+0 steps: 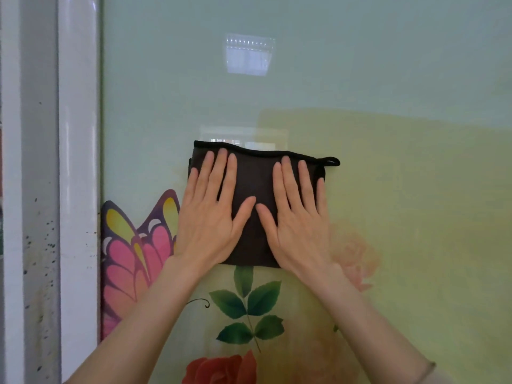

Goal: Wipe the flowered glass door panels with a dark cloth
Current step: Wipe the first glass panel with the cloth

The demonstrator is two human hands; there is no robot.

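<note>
A folded dark cloth with a small hanging loop at its right corner lies flat against the flowered glass door panel. My left hand presses on the cloth's left half with straight, spread fingers. My right hand presses on its right half the same way, thumbs nearly meeting in the middle. The glass is pale green and yellow, printed with a pink butterfly, green leaves, a red rose and a faint pale rose.
A white door frame runs vertically at the left edge of the glass, with a speckled grey strip beside it. Window reflections show on the glass above the cloth.
</note>
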